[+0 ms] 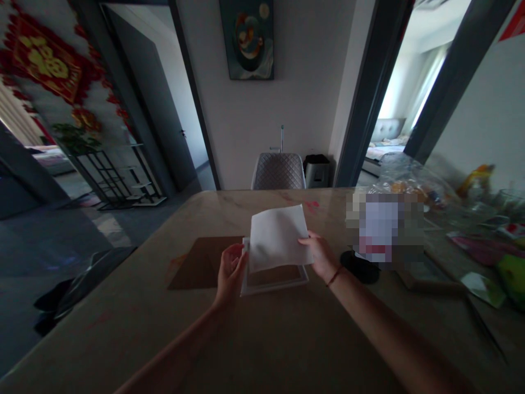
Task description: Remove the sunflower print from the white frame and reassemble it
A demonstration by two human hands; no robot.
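A blank white sheet of paper [279, 238] is tilted up over a thin white-edged frame [274, 289], covering most of it. My right hand [322, 254] pinches the sheet at its right edge, thumb on top. My left hand [231, 271] has its fingers curled round the left edge of the frame. Through the frame's lower part a brownish surface shows. Left of the frame, a flat brown board [194, 268] lies on the table [266, 339], partly behind my left hand.
To the right stand a blurred-out item [379, 227], a black round object [361, 267], a dark-edged frame-like panel [430, 276] and a clear plastic bag [406, 175]. Beyond the table's far edge are a grey quilted chair [279, 171] and a bin [317, 171].
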